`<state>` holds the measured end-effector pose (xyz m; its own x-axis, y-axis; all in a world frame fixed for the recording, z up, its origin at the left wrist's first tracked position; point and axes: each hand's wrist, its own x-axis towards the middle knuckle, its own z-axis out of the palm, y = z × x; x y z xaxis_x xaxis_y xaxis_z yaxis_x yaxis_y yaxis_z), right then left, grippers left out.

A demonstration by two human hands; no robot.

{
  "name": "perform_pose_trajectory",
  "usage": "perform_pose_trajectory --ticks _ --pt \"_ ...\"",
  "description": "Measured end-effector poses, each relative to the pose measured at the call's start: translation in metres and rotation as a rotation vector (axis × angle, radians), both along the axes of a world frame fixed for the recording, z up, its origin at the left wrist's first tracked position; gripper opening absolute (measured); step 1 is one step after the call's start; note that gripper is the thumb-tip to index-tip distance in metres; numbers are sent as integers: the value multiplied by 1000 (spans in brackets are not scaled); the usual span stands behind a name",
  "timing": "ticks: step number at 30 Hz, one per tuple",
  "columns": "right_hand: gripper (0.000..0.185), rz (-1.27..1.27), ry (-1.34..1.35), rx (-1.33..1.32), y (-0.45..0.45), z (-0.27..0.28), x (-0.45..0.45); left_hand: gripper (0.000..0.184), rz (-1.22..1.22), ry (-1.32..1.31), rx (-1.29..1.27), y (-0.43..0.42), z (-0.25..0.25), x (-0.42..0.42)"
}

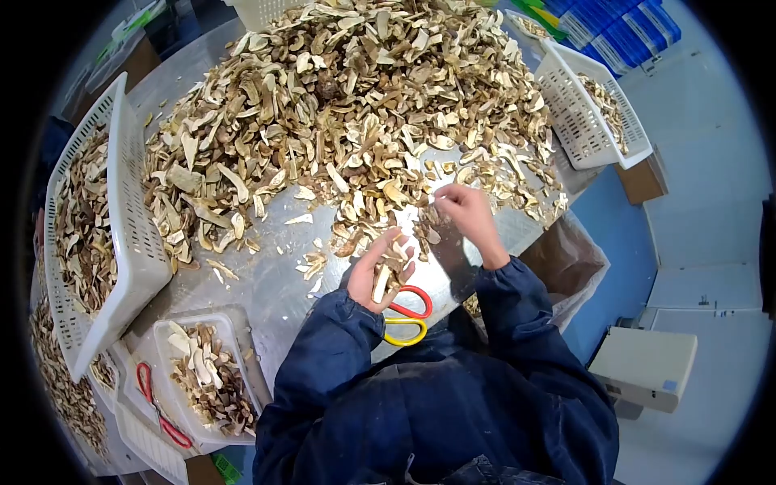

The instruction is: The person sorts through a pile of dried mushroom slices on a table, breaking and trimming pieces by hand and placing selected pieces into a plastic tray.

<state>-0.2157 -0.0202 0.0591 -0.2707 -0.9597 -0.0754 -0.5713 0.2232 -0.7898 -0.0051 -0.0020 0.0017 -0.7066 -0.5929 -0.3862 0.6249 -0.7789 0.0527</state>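
Observation:
A large heap of dried mushroom slices (pixel 339 105) covers the metal table in front of me. My left hand (pixel 373 273) is cupped palm up, its fingers curled round several dried mushroom slices (pixel 385 279). At the heap's near edge, my right hand (pixel 470 214) has thumb and forefinger pinched together on what looks like a small slice; the fingertips partly hide it. Scissors (pixel 412 315) with one red and one yellow handle loop lie just below my left hand, touching or close to it; their blades are hidden.
White slotted baskets of slices stand at left (pixel 121 234) and far right (pixel 586 109). At lower left are a white tray (pixel 242 347) of slices and red-handled scissors (pixel 153 404). A lined box (pixel 574 271) stands beside the table's right edge. Loose slices lie on the metal table (pixel 275 267).

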Motion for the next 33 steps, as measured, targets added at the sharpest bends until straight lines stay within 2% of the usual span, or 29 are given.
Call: perform_pose_trajectory --ticks 1,2,4,11,14,18,20,22,25,26,29,32,33 --pt "18 -63 105 -105 -4 -14 -11 23 -5 10 -14 -1 -2 0" --pt "19 -95 158 -82 -8 -15 -15 21 0 36 -12 -1 -7 1" --pt "20 -105 129 -79 -13 -22 -18 18 1 88 -3 0 -15 1" --pt "23 67 606 -285 -31 -30 11 16 -6 89 13 1 -8 0" --pt "21 109 491 -134 -32 -29 5 16 -9 69 -16 0 -7 0" --pt "7 12 24 49 -21 -17 -17 17 -9 10 -20 1 -4 1" --pt "10 50 -328 -210 -20 -45 -42 17 -9 -2 -10 1 -5 0" --pt "14 -31 -484 -263 -17 -45 -49 17 -12 20 -15 2 -7 -1" --pt "17 7 -468 -28 -10 -18 -35 17 -13 29 -21 1 -7 -1" --pt "12 24 -163 9 -11 -11 -19 17 -15 27 -22 1 -7 -1" --pt "20 192 260 -15 -4 -8 5 18 -15 12 -7 1 -9 -1" --pt "22 278 404 86 -2 -17 8 18 -10 1 -13 1 -6 -1" --pt "19 266 284 17 1 -16 6 18 -10 3 -18 1 -6 -1"
